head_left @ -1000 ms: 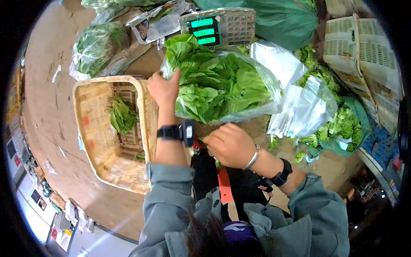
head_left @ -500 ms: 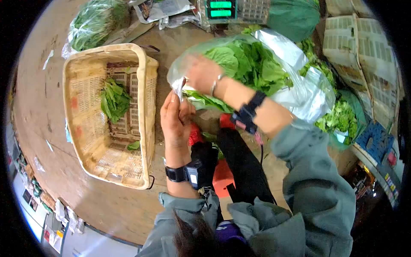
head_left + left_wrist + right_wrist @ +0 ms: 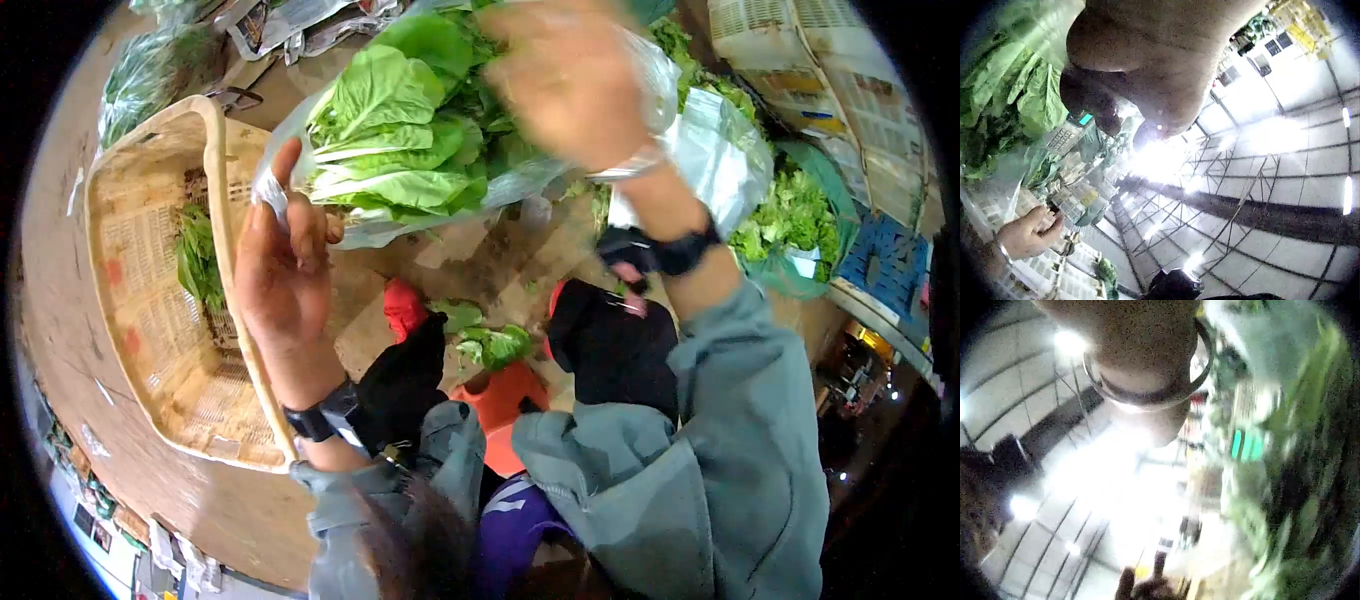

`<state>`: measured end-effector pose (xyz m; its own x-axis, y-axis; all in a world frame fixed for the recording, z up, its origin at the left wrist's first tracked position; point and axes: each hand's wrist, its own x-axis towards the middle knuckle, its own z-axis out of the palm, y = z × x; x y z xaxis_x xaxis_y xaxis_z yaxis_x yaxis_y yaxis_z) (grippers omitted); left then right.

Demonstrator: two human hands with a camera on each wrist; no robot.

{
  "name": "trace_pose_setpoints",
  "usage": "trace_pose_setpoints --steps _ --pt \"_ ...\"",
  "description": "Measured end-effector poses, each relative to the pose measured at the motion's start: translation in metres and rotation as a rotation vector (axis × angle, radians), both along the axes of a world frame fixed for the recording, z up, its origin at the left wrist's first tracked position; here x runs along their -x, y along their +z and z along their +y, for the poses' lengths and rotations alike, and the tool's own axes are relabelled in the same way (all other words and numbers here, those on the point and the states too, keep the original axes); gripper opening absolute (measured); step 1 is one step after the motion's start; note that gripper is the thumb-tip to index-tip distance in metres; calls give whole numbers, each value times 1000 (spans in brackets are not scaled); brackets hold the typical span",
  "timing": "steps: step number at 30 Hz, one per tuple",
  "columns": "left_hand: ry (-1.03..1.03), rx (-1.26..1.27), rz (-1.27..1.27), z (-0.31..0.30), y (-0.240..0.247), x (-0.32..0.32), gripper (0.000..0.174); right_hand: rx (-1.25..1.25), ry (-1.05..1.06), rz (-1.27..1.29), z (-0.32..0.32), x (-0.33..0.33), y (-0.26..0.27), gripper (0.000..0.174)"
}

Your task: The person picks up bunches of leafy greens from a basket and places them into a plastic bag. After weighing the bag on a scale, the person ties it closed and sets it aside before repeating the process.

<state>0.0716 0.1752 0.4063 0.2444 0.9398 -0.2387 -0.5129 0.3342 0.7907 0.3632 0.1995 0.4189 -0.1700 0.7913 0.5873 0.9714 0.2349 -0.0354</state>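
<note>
In the head view a clear plastic bag of leafy greens [image 3: 400, 150] hangs tilted above the ground. At its left edge the left hand [image 3: 285, 265] pinches gathered plastic between thumb and fingers. The right hand [image 3: 570, 90] is a blur over the bag's right part; the left wrist view shows this hand [image 3: 1030, 234] beside the bag with its fingers loosely bent and nothing in them. Greens [image 3: 1013, 100] fill the upper left of the left wrist view, close to the left hand [image 3: 1147, 56].
A yellowish plastic basket [image 3: 222, 250] with some greens in it stands at the left. Silver bags [image 3: 725, 160] and loose lettuce [image 3: 790, 215] lie at the right. Below are a red stool [image 3: 505, 400] and fallen leaves [image 3: 495, 345]. The scale's display [image 3: 1086, 119] shows in the left wrist view.
The bag has been raised and tilted, its greens now nearer the camera. The left hand has moved left with the bag's edge; the right hand has swung up and right, off the left edge.
</note>
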Motion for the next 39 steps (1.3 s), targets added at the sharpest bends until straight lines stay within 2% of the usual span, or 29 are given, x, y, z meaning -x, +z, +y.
trace_pose_setpoints --steps 1,2,3,4,6,7,8,10,11,12,13,15,16,18,21,26,27,28,29,30,32,33,34,36,37,39 --pt "37 26 -69 0 -2 -3 56 -260 -163 -259 -2 -20 -3 47" --pt "-45 -31 -125 3 -6 -1 56 22 -354 -216 -9 -60 -41 46" --pt "-35 -49 -76 4 -4 -6 54 553 -363 -168 -12 -69 -59 42" --pt "-11 -75 -28 4 -2 -11 52 511 -349 -146 -6 -69 -64 42" --pt "-28 -117 106 10 -1 -11 49 400 -291 296 -1 -63 -68 39" --pt "-57 -137 -1 25 -1 5 48 447 55 940 8 -74 -69 33" --pt "-153 -129 -43 30 15 18 49 443 364 1051 12 -97 -51 29" --pt "-134 -149 -22 -23 43 -8 54 919 918 2094 -16 -103 13 26" --pt "-39 -246 17 -42 50 14 61 753 949 1890 -48 -88 16 21" --pt "73 -307 66 -52 59 26 67 970 1887 1526 -36 -97 -1 89" --pt "61 -243 82 -55 69 33 67 1031 1660 1678 -59 -117 -3 85" --pt "-352 -542 87 -48 106 23 85 1103 1472 1844 -86 -111 6 78" --pt "-257 -493 -22 -43 113 22 80 1143 1454 1879 -89 -111 7 74" --pt "-93 -488 -53 -61 108 1 77 1209 1424 1916 -92 -113 3 66" --pt "-193 -398 -21 -61 95 45 80 1265 1374 1906 -111 -116 -4 54" --pt "-175 -11 97 -89 37 34 85 1316 1210 1982 -120 -133 -44 35" --pt "-272 22 141 -85 24 34 79 1315 1208 1992 -131 -122 -46 35" --pt "-372 72 182 -64 -1 25 80 1285 866 1955 -129 -119 -59 32" --pt "-274 97 308 -69 -12 27 81 1230 543 1876 -146 -113 -57 30" --pt "-240 171 304 -78 -23 29 81 1163 237 1773 -160 -110 -58 29" --pt "-307 163 354 -124 -40 39 82 897 101 1613 -196 -88 -77 33" --pt "-388 188 370 -109 -47 1 82 1013 9 1359 -186 -122 -97 31" --pt "-444 186 362 -117 -50 -2 81 1146 -187 1026 -186 -120 -96 33" --pt "-399 213 281 -146 -49 -11 81 675 99 -280 -199 -104 -89 35" --pt "-344 246 213 -152 -45 -10 79 493 17 -593 -193 -80 -69 38" --pt "-284 238 40 -173 -34 -11 70 169 457 4 -210 -22 -65 26"
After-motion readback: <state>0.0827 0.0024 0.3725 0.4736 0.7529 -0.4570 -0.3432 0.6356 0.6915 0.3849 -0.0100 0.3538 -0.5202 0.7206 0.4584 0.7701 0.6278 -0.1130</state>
